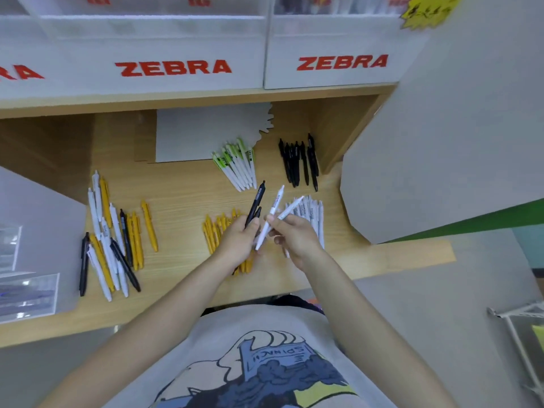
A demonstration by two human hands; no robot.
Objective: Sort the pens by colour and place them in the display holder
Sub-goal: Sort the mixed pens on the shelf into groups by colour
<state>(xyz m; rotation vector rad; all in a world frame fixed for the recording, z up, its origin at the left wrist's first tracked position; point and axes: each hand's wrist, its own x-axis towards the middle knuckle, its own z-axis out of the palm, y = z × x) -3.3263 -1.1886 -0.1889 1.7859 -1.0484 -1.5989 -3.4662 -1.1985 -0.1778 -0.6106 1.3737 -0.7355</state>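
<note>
Big white display holder (188, 51) with red ZEBRA lettering runs along the top, and its upper part is cut off, so I can't tell what's in the compartments. Under it is the wooden bench (182, 184); grey blurred patches cover its left and right ends. A grey card (206, 134) lies at the back.

On the left there's a mixed pile (113, 234) of white, yellow and black pens, all overlapping, hard to count. At the back sit a green-and-white bunch (237, 163) and a black bunch (298, 163), a bit apart. The yellow bunch (213, 228) is half hidden under the left hand (240, 240), and the white bunch (312, 210) is partly behind the right hand (294, 237).

The left hand grips two black pens (256, 203), the second barely poking out. The right hand pinches two white pens (275, 209), crossed, tips pointing up and away.
</note>
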